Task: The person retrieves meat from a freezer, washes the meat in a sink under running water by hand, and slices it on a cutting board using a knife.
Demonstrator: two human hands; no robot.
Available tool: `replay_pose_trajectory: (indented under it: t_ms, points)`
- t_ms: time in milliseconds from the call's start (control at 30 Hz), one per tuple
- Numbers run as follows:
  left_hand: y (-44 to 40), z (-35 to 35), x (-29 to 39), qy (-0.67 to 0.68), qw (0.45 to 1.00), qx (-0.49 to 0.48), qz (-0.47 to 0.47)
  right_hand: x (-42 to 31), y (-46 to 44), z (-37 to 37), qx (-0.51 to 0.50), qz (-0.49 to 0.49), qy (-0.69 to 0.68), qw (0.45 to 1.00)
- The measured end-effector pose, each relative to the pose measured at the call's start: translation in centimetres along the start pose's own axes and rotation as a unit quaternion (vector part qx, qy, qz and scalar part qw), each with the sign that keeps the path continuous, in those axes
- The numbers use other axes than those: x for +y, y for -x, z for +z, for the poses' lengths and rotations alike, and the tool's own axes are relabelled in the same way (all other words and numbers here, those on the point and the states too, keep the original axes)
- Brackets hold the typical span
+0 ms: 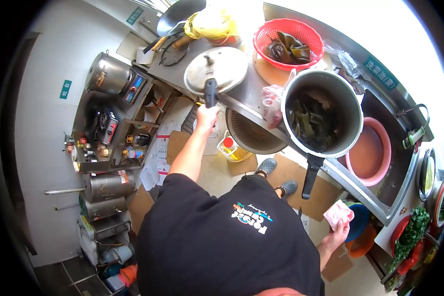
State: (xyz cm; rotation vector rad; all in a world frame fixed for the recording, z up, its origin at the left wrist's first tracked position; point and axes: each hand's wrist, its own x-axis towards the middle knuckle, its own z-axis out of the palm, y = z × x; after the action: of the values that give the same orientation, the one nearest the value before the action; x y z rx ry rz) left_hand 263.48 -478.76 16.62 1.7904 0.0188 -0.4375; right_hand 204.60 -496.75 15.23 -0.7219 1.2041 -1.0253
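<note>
My left hand (207, 117) is closed around the black handle of a round metal pressure cooker lid (229, 69). The lid is at the edge of the steel counter; whether it rests there or is held just above, I cannot tell. In my right hand (337, 234), low at my side, is a folded pink and white cloth (339, 215). Between the two hands stands the open pressure cooker (352, 106), its black handle pointing towards me. Dark green, leaf-like pieces (311, 121) lie inside it. Beside the cooker is a pinkish plastic bag (272, 103).
A red colander (316, 47) with dark leaves stands behind the cooker. To the right, a pink basin (387, 148) of brownish water sits in the sink (397, 113). Under the counter are a large brown perforated basket (241, 130) and an oil jug (236, 150). Cardboard (303, 185) covers the floor.
</note>
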Motion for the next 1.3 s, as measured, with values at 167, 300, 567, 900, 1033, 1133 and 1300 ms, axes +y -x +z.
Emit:
replay_pose_trajectory:
  t_ms: [167, 300, 567, 900, 1033, 1133, 1300]
  points:
    - [-7.2, -7.9, -2.8, 0.038, 0.998, 0.038, -0.014, -0.2, -0.4, 0.0, 0.025, -0.013, 0.052, 0.998]
    - [-12.6, -10.1, -4.4, -0.025, 0.999, 0.035, -0.010, -1.3, 1.0, 2.3, 0.036, -0.030, 0.078, 0.996]
    - [-17.9, -9.8, -7.5, -0.457, 0.884, 0.098, 0.008, -2.1, 3.0, 6.6, 0.026, -0.034, 0.104, 0.994]
    - [13.4, 13.1, 2.2, 0.035, 0.856, -0.445, -0.261, -0.9, 0.6, 7.5, 0.013, -0.028, 0.054, 0.998]
    - [19.0, 21.2, -0.3, 0.150, 0.835, -0.400, -0.347, -0.4, -1.1, 5.7, 0.000, -0.026, 0.040, 0.999]
    - [20.9, 24.2, -0.3, 0.250, 0.858, -0.282, -0.349, -0.1, -2.4, 3.5, -0.001, -0.029, 0.026, 0.999]
    - [21.4, 23.4, 0.5, 0.234, 0.890, -0.256, -0.297, -0.8, -4.1, 0.5, -0.017, -0.037, 0.031, 0.999]
